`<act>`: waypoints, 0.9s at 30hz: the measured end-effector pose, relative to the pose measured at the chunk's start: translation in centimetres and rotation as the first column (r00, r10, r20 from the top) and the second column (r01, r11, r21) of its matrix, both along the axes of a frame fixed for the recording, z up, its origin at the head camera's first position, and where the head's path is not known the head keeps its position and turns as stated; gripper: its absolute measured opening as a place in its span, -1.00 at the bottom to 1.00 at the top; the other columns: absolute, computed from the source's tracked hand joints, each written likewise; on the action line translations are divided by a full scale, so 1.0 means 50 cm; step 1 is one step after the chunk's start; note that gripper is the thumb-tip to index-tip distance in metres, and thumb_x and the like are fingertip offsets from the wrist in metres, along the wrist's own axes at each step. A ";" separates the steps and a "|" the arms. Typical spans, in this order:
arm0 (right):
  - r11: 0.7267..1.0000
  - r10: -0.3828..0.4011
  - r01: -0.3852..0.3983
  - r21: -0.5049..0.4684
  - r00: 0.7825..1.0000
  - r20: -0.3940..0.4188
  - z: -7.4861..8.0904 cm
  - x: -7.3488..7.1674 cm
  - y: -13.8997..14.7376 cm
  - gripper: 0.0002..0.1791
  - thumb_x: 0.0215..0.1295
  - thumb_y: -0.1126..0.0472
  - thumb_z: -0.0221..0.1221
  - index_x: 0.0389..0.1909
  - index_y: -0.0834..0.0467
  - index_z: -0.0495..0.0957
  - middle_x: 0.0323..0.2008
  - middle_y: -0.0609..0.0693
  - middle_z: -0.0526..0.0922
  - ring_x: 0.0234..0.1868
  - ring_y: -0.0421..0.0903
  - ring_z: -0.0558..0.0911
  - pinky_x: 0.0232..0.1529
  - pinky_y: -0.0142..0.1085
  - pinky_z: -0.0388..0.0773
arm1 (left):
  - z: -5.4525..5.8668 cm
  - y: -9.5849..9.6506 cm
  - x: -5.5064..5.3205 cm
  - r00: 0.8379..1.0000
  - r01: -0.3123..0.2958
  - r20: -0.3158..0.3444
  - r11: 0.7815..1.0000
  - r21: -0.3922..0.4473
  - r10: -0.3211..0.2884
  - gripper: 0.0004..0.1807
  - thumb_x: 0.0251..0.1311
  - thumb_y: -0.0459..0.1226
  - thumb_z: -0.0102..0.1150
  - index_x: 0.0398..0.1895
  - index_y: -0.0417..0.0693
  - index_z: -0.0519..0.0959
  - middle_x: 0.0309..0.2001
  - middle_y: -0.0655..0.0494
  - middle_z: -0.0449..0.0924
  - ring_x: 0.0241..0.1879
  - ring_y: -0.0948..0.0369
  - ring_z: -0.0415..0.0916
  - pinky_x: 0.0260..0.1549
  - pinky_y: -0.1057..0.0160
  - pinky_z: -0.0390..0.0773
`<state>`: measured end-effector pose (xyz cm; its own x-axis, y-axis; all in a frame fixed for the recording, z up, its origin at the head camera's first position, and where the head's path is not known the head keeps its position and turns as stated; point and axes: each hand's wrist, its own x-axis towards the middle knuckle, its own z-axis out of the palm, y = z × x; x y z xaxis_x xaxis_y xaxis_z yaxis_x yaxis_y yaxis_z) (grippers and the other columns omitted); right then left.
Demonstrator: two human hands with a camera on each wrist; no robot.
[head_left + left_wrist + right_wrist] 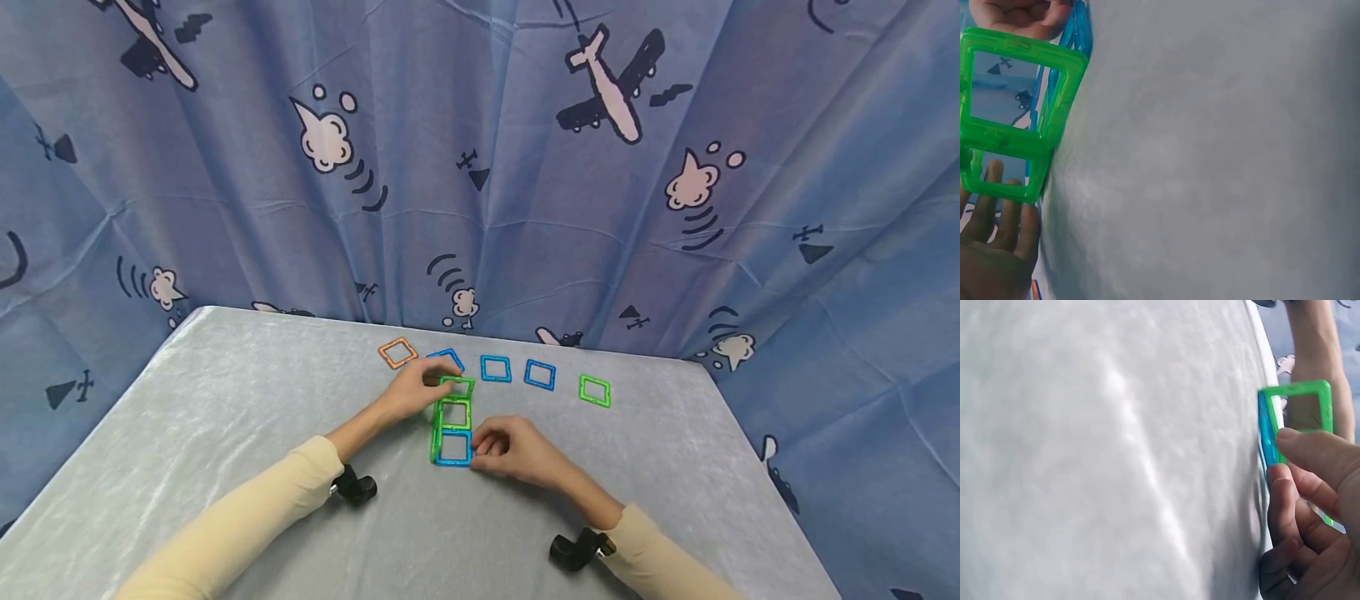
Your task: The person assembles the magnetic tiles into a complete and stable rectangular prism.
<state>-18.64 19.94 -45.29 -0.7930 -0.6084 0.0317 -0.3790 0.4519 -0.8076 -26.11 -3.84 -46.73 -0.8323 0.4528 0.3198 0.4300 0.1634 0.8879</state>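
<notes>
A row of square magnetic tiles stands mid-table: a blue tile [453, 464] nearest me, a green tile [468, 415] behind it and another green tile [471, 388] at the far end. Along the row's left side is an upright green tile [1025, 44]. My left hand [416, 387] is at the far end, thumb and fingers about the far green tile; in the left wrist view its fingers show partly through a green frame. With its thumb and index finger, my right hand [517, 450] pinches the blue tile's right edge; its other fingers are curled.
Behind the row lie loose tiles: an orange one [382, 352], a blue one [459, 360] partly hidden by the left hand, two more blue ones [496, 381] and a green one [595, 403] at right. A patterned blue curtain [480, 208] hangs behind the pale-covered table [300, 375].
</notes>
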 end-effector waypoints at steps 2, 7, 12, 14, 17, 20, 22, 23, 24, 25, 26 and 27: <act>1.000 -0.014 0.014 -0.020 1.000 0.016 0.003 -0.001 0.010 -0.82 0.24 0.30 0.44 -0.19 0.24 0.68 -0.37 -0.05 0.66 -0.38 -0.12 0.60 -0.38 -0.36 0.55 | 0.000 -0.005 0.002 1.000 0.003 0.014 1.000 0.012 -0.003 -0.72 0.35 -0.46 0.22 0.06 -0.45 0.59 0.02 -0.24 0.64 0.08 -0.15 0.57 0.11 -0.07 0.53; 0.996 -0.056 0.060 -0.073 0.997 0.054 0.006 -0.007 0.048 -0.82 0.32 0.34 0.36 -0.12 0.32 0.66 -0.33 0.04 0.67 -0.40 -0.03 0.61 -0.42 -0.36 0.54 | 0.007 -0.017 0.008 0.999 -0.002 0.042 1.000 0.004 0.002 -0.71 0.37 -0.41 0.24 0.09 -0.41 0.60 0.04 -0.20 0.64 0.04 -0.10 0.60 0.09 0.02 0.56; 0.986 -0.134 0.141 -0.093 0.988 0.081 0.013 -0.016 0.087 -0.75 0.36 0.28 0.35 -0.06 0.34 0.65 -0.33 0.09 0.70 -0.41 0.06 0.62 -0.49 -0.32 0.53 | 0.005 -0.023 0.007 0.999 0.002 0.036 1.000 -0.006 -0.002 -0.73 0.37 -0.44 0.23 0.08 -0.41 0.61 0.01 -0.17 0.65 0.00 -0.05 0.62 0.05 0.09 0.58; 0.978 -0.171 0.179 -0.105 0.982 0.083 0.014 -0.020 0.102 -0.73 0.36 0.27 0.35 -0.04 0.36 0.65 -0.31 0.12 0.71 -0.42 0.10 0.61 -0.51 -0.29 0.53 | 0.002 -0.024 0.007 1.000 0.006 0.025 1.000 -0.004 -0.006 -0.73 0.38 -0.43 0.22 0.08 -0.42 0.60 0.00 -0.16 0.65 0.00 -0.05 0.62 0.05 0.09 0.58; 0.966 -0.213 0.224 -0.134 0.973 0.087 0.014 -0.024 0.125 -0.72 0.36 0.29 0.34 -0.04 0.41 0.63 -0.29 0.17 0.71 -0.44 0.12 0.59 -0.53 -0.25 0.53 | 0.000 -0.025 0.008 1.000 0.008 0.013 1.000 -0.001 -0.008 -0.73 0.39 -0.41 0.22 0.07 -0.43 0.60 -0.01 -0.14 0.66 -0.02 -0.03 0.63 0.03 0.12 0.59; 0.954 -0.247 0.259 -0.150 0.964 0.097 0.012 -0.027 0.145 -0.71 0.36 0.29 0.34 -0.03 0.43 0.62 -0.27 0.22 0.71 -0.46 0.08 0.58 -0.54 -0.26 0.51 | 0.001 -0.026 0.009 1.000 0.009 0.009 1.000 0.007 -0.009 -0.72 0.40 -0.40 0.23 0.06 -0.44 0.59 -0.02 -0.14 0.66 -0.02 -0.02 0.63 0.02 0.14 0.60; 0.947 -0.270 0.284 -0.147 0.957 0.108 0.012 -0.029 0.157 -0.70 0.37 0.28 0.33 -0.02 0.43 0.62 -0.25 0.23 0.71 -0.46 0.05 0.57 -0.54 -0.27 0.50 | 0.002 -0.027 0.011 1.000 0.009 0.012 1.000 0.016 -0.010 -0.72 0.40 -0.40 0.23 0.06 -0.45 0.59 -0.02 -0.16 0.65 -0.02 -0.04 0.63 0.01 0.15 0.60; 0.944 -0.280 0.295 -0.147 0.953 0.111 0.012 -0.030 0.163 -0.70 0.37 0.28 0.33 -0.02 0.42 0.62 -0.24 0.25 0.71 -0.45 0.04 0.58 -0.54 -0.28 0.49 | 0.003 -0.027 0.012 1.000 0.009 0.014 1.000 0.021 -0.009 -0.72 0.39 -0.40 0.23 0.06 -0.45 0.59 -0.01 -0.18 0.65 -0.02 -0.05 0.63 0.02 0.13 0.60; 0.941 -0.295 0.309 -0.139 0.949 0.112 0.011 -0.031 0.169 -0.70 0.38 0.27 0.32 -0.02 0.42 0.62 -0.23 0.24 0.71 -0.44 0.02 0.58 -0.54 -0.29 0.48 | 0.002 -0.026 0.011 1.000 0.010 0.015 1.000 0.025 -0.010 -0.72 0.39 -0.40 0.23 0.06 -0.46 0.59 -0.01 -0.19 0.65 -0.02 -0.07 0.63 0.02 0.12 0.60; 0.937 -0.306 0.320 -0.139 0.945 0.114 0.011 -0.033 0.175 -0.69 0.38 0.27 0.32 -0.01 0.42 0.62 -0.23 0.25 0.70 -0.44 0.01 0.58 -0.54 -0.29 0.47 | 0.002 -0.026 0.011 1.000 0.009 0.020 1.000 0.026 -0.010 -0.72 0.39 -0.41 0.23 0.06 -0.46 0.59 -0.01 -0.20 0.65 -0.02 -0.07 0.62 0.02 0.12 0.60; 0.934 -0.316 0.330 -0.140 0.942 0.113 0.010 -0.034 0.182 -0.69 0.38 0.27 0.32 -0.01 0.42 0.62 -0.22 0.24 0.70 -0.43 0.00 0.58 -0.54 -0.29 0.47 | 0.002 -0.026 0.011 1.000 0.009 0.021 1.000 0.025 -0.010 -0.72 0.39 -0.40 0.23 0.06 -0.45 0.59 -0.01 -0.20 0.65 -0.02 -0.07 0.62 0.02 0.12 0.60; 0.930 -0.324 0.337 -0.145 0.940 0.111 0.009 -0.035 0.190 -0.69 0.38 0.27 0.32 -0.01 0.43 0.62 -0.21 0.24 0.70 -0.42 0.00 0.58 -0.53 -0.29 0.47 | 0.002 -0.026 0.011 1.000 0.010 0.022 1.000 0.025 -0.011 -0.72 0.39 -0.40 0.23 0.06 -0.45 0.60 -0.01 -0.20 0.65 -0.02 -0.07 0.62 0.02 0.12 0.59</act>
<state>-20.40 29.42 -44.84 -0.9522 -0.3038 0.0314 -0.1583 0.4032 -0.9013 -25.58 -5.15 -46.64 -0.8346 0.4537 0.3124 0.4118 0.1372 0.9009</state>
